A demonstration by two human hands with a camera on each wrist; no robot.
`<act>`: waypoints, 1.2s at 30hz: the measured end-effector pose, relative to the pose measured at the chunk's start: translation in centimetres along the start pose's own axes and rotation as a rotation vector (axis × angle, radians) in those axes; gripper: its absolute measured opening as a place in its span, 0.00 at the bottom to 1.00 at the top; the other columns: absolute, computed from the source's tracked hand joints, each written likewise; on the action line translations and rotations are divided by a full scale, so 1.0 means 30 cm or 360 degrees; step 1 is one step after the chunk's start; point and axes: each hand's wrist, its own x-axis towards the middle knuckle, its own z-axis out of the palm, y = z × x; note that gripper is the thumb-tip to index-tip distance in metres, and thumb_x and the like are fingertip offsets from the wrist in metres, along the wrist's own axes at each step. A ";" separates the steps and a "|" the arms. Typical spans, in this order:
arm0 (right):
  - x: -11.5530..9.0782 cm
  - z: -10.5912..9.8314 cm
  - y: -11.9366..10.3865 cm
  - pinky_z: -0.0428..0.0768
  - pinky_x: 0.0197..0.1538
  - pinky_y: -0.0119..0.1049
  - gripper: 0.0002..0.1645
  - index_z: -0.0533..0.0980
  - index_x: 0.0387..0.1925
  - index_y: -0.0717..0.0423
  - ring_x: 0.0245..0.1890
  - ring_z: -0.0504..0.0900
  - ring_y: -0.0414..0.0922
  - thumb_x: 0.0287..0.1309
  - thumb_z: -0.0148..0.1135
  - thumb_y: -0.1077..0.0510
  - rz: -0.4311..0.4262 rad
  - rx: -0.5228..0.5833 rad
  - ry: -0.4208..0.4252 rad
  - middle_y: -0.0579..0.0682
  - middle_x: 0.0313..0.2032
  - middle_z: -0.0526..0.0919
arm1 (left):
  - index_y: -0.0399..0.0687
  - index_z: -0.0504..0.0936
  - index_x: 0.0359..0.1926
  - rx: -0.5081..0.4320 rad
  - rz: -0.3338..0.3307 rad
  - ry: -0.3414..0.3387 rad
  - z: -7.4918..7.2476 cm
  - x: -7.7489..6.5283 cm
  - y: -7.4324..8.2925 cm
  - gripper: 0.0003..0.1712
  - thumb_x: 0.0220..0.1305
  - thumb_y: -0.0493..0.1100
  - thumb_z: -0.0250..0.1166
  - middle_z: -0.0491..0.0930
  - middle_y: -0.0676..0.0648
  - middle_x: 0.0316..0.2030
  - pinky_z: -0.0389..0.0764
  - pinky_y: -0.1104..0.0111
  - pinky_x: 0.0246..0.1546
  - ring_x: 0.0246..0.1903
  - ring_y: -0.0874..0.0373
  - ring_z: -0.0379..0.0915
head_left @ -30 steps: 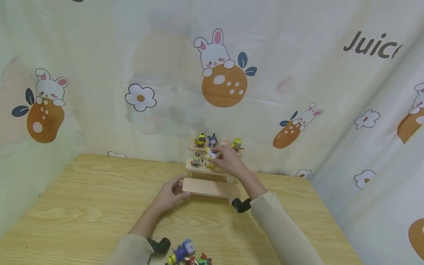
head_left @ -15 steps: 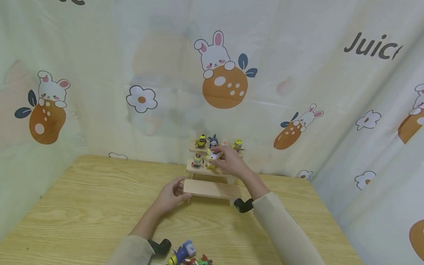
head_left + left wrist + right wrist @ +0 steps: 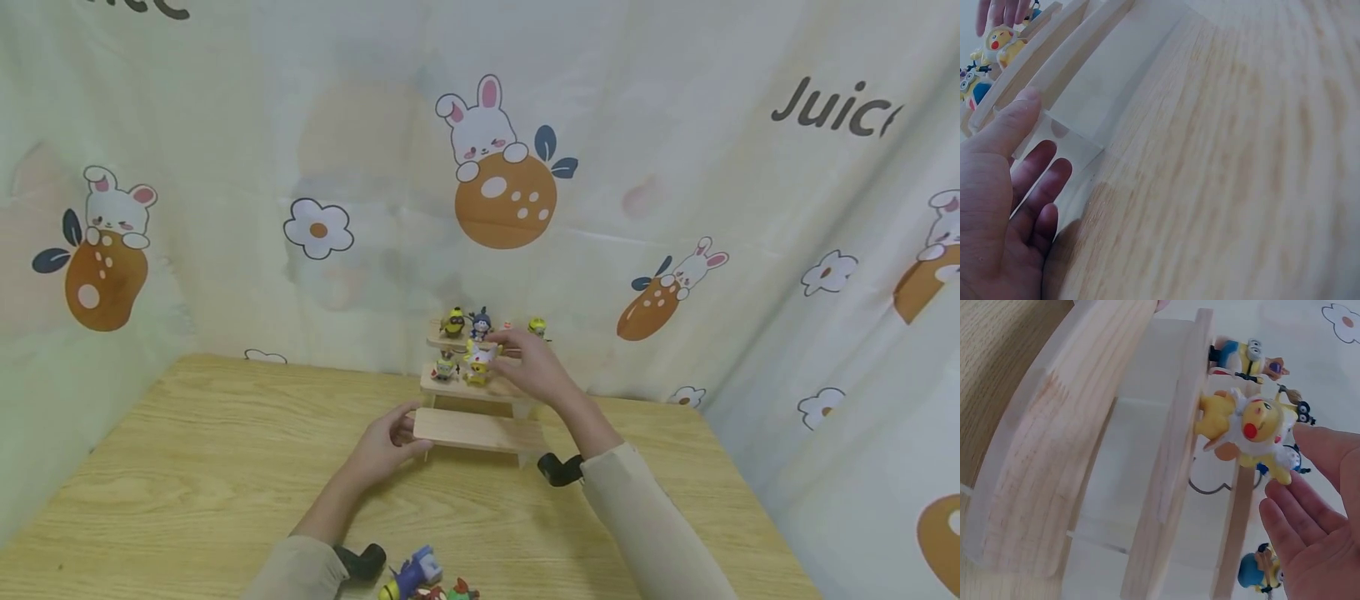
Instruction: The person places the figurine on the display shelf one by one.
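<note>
A three-step wooden display stand point(image 3: 480, 429) is on the table. My left hand point(image 3: 386, 446) holds the left end of its lowest step, thumb at the front corner, fingers around the side point(image 3: 997, 187). On the middle step stands a yellow toy figure in a white hood point(image 3: 1260, 422), red-cheeked and upright. My right hand point(image 3: 532, 367) is just to its right, fingers loosely extended and thumb apart, fingertips right at the hood's tips. Left of it on that step is a small goggled toy figure point(image 3: 444, 367).
Several small figures line the top step, among them a yellow one point(image 3: 453, 322) and a dark blue one point(image 3: 481, 324). More toys, including a blue-and-yellow figure point(image 3: 411, 575), lie at the table's front edge. A printed curtain point(image 3: 375, 150) hangs behind.
My right hand has let go of the hooded figure and drawn slightly right, showing more of it. The left hand keeps its hold on the stand.
</note>
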 end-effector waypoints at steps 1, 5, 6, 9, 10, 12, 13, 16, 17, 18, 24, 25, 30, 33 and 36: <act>-0.005 -0.005 0.000 0.74 0.61 0.46 0.23 0.74 0.57 0.53 0.58 0.75 0.53 0.61 0.62 0.56 -0.0021 0.0000 0.0008 0.53 0.58 0.75 | 0.44 0.66 0.66 -0.0002 -0.0007 0.0002 0.001 -0.001 0.000 0.41 0.52 0.47 0.73 0.81 0.46 0.41 0.78 0.67 0.40 0.37 0.58 0.77; -0.040 -0.026 -0.001 0.72 0.62 0.48 0.22 0.74 0.57 0.54 0.62 0.70 0.53 0.61 0.62 0.56 -0.0098 -0.0018 0.0094 0.54 0.60 0.73 | 0.45 0.66 0.66 -0.0010 -0.0024 0.0011 0.005 -0.002 -0.001 0.42 0.52 0.47 0.73 0.82 0.46 0.42 0.78 0.67 0.41 0.38 0.58 0.78; -0.052 -0.030 -0.002 0.71 0.62 0.49 0.22 0.74 0.57 0.54 0.62 0.70 0.53 0.61 0.62 0.56 -0.0121 -0.0022 0.0122 0.54 0.60 0.73 | 0.45 0.66 0.66 -0.0010 -0.0026 0.0010 0.005 -0.002 -0.002 0.42 0.52 0.47 0.73 0.82 0.46 0.42 0.78 0.67 0.41 0.38 0.58 0.78; -0.104 -0.033 -0.009 0.72 0.62 0.48 0.21 0.75 0.55 0.55 0.60 0.71 0.52 0.61 0.61 0.57 -0.0169 0.0027 0.0217 0.53 0.57 0.75 | 0.46 0.66 0.66 -0.0013 -0.0018 0.0006 0.005 -0.002 -0.005 0.42 0.52 0.48 0.73 0.82 0.46 0.42 0.78 0.67 0.42 0.38 0.58 0.78; -0.124 -0.031 -0.013 0.73 0.61 0.47 0.20 0.75 0.55 0.55 0.59 0.72 0.52 0.61 0.61 0.57 -0.0180 0.0067 0.0239 0.53 0.56 0.76 | 0.46 0.66 0.66 -0.0011 -0.0016 0.0006 0.005 -0.002 -0.006 0.42 0.52 0.48 0.73 0.82 0.46 0.42 0.78 0.67 0.42 0.38 0.58 0.78; -0.167 -0.019 -0.023 0.74 0.60 0.47 0.18 0.76 0.53 0.58 0.57 0.74 0.52 0.61 0.61 0.58 -0.0185 0.0172 0.0275 0.54 0.53 0.78 | 0.45 0.66 0.66 -0.0021 -0.0007 0.0008 0.003 -0.006 -0.009 0.42 0.52 0.48 0.73 0.82 0.46 0.41 0.78 0.67 0.42 0.38 0.58 0.77; -0.190 -0.009 -0.029 0.75 0.59 0.46 0.18 0.76 0.52 0.59 0.56 0.75 0.51 0.61 0.61 0.59 -0.0179 0.0235 0.0284 0.54 0.52 0.78 | 0.45 0.66 0.66 -0.0024 -0.0004 0.0010 0.003 -0.008 -0.009 0.41 0.52 0.47 0.73 0.82 0.46 0.41 0.78 0.67 0.42 0.38 0.58 0.77; -0.261 0.024 -0.048 0.78 0.56 0.44 0.17 0.77 0.51 0.58 0.52 0.78 0.50 0.62 0.61 0.57 -0.0125 0.0382 0.0226 0.54 0.49 0.80 | 0.44 0.67 0.66 -0.0028 -0.0002 0.0008 0.004 -0.015 -0.011 0.41 0.52 0.46 0.72 0.82 0.46 0.41 0.78 0.66 0.41 0.38 0.57 0.77; -0.284 0.036 -0.056 0.78 0.55 0.43 0.17 0.77 0.51 0.58 0.50 0.79 0.49 0.62 0.60 0.56 -0.0107 0.0413 0.0176 0.54 0.49 0.81 | 0.44 0.67 0.66 -0.0030 -0.0002 0.0007 0.005 -0.018 -0.010 0.41 0.52 0.46 0.72 0.82 0.45 0.41 0.78 0.67 0.41 0.38 0.57 0.77; -0.308 0.051 -0.065 0.79 0.53 0.40 0.17 0.77 0.51 0.57 0.49 0.80 0.47 0.62 0.60 0.55 -0.0087 0.0428 0.0115 0.53 0.48 0.82 | 0.44 0.66 0.66 -0.0028 -0.0002 0.0004 0.007 -0.020 -0.009 0.41 0.53 0.46 0.72 0.82 0.45 0.42 0.78 0.67 0.41 0.38 0.57 0.77; -0.407 0.183 -0.127 0.79 0.48 0.31 0.18 0.76 0.53 0.49 0.45 0.81 0.41 0.64 0.58 0.50 -0.0176 0.0339 -0.0388 0.44 0.47 0.81 | 0.43 0.65 0.67 -0.0025 -0.0005 -0.0015 0.008 -0.015 -0.004 0.42 0.53 0.47 0.72 0.81 0.44 0.43 0.79 0.66 0.42 0.39 0.55 0.78; -0.416 0.210 -0.139 0.78 0.49 0.31 0.18 0.76 0.54 0.48 0.45 0.80 0.40 0.64 0.57 0.49 -0.0218 0.0279 -0.0458 0.43 0.48 0.80 | 0.43 0.64 0.67 -0.0021 -0.0004 -0.0022 0.006 -0.011 -0.004 0.42 0.53 0.47 0.72 0.81 0.45 0.42 0.79 0.65 0.43 0.39 0.55 0.78; -0.449 0.327 -0.200 0.76 0.51 0.28 0.21 0.74 0.56 0.46 0.51 0.76 0.37 0.64 0.56 0.46 -0.0469 -0.0055 -0.0692 0.40 0.52 0.75 | 0.47 0.64 0.68 0.0007 0.0006 -0.0037 0.000 -0.007 0.002 0.43 0.53 0.51 0.72 0.81 0.47 0.43 0.79 0.65 0.44 0.40 0.57 0.78; -0.465 0.367 -0.223 0.74 0.52 0.24 0.21 0.74 0.56 0.44 0.52 0.73 0.33 0.64 0.56 0.44 -0.0562 -0.0114 -0.0808 0.38 0.53 0.73 | 0.48 0.65 0.68 0.0020 -0.0012 -0.0018 0.000 -0.009 0.002 0.43 0.53 0.51 0.72 0.80 0.47 0.44 0.79 0.64 0.44 0.41 0.57 0.78; -0.478 0.390 -0.233 0.73 0.50 0.22 0.22 0.74 0.57 0.43 0.52 0.72 0.30 0.65 0.55 0.43 -0.0604 -0.0158 -0.0905 0.37 0.54 0.72 | 0.50 0.65 0.67 0.0036 -0.0039 0.0007 0.002 -0.012 0.003 0.42 0.53 0.51 0.72 0.79 0.47 0.45 0.78 0.63 0.46 0.41 0.57 0.78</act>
